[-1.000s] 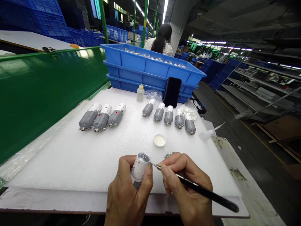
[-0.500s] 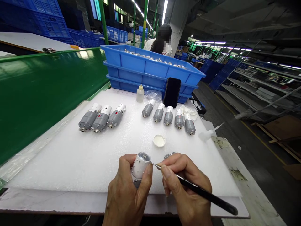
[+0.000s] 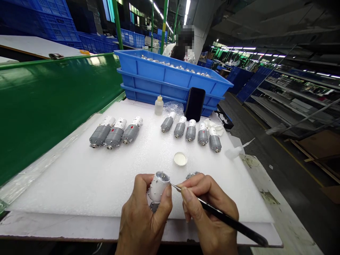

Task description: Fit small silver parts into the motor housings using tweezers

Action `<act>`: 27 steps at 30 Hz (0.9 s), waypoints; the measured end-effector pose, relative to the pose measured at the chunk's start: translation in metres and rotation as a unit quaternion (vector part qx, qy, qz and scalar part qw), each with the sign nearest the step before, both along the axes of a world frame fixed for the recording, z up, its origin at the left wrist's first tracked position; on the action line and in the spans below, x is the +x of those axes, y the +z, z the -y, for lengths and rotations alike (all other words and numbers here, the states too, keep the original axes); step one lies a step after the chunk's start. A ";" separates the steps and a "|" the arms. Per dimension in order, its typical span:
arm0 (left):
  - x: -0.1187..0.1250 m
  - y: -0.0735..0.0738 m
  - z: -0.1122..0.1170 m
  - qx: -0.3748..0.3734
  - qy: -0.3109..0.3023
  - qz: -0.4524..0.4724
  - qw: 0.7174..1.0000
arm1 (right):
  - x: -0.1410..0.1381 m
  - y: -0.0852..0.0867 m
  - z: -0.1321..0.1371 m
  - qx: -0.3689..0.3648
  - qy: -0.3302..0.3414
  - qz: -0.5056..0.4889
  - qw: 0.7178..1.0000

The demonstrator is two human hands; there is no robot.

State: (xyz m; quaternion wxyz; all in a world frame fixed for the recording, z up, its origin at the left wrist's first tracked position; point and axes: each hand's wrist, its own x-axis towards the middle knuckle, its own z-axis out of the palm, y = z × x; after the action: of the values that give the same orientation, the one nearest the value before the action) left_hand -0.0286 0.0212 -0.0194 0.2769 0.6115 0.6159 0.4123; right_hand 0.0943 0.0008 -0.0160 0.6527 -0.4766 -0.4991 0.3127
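My left hand [image 3: 146, 212] grips a white-and-grey cylindrical model [image 3: 158, 187], its open white end tilted up and small studs dotting its side. The lower grey part is mostly hidden by my fingers. Black tweezers [image 3: 228, 219] with a bare metal tip are pinched in my right hand [image 3: 209, 209]. Their tip meets the model's side just below the rim, by my left thumb; anything held in the tip is too small to tell. Beyond my hands lie a small round dish [image 3: 180, 159] of white substance and a little pile of silvery bits [image 3: 192, 175], partly behind my right fingers.
Similar models lie in two groups on the white foam sheet [image 3: 79, 184]: three at left [image 3: 114, 134], several at right [image 3: 190, 131]. Behind them stand a small bottle [image 3: 159, 105], a phone [image 3: 195, 104] and stacked blue crates [image 3: 170, 78]. A person [image 3: 183, 46] is beyond.
Almost nothing differs. The camera view has shifted very slightly, and both hands keep their hold with the tweezers' tip still at the model's upper side.
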 end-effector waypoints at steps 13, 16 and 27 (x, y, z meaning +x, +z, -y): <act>0.001 0.002 0.002 -0.053 -0.001 0.045 0.998 | 0.005 0.012 -0.005 -0.001 -0.009 0.001 1.000; 0.000 0.008 0.001 -0.119 -0.028 0.170 0.978 | 0.008 0.013 -0.003 0.002 -0.023 0.002 1.000; -0.008 0.016 0.006 -0.412 -0.156 0.585 0.681 | 0.026 0.008 0.004 0.007 -0.004 0.024 1.000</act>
State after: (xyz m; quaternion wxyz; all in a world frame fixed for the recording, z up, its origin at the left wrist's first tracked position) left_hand -0.0362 0.0155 -0.0031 0.8651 0.1577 0.3319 0.3414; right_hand 0.1205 -0.0031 -0.0077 0.6453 -0.4811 -0.5149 0.2949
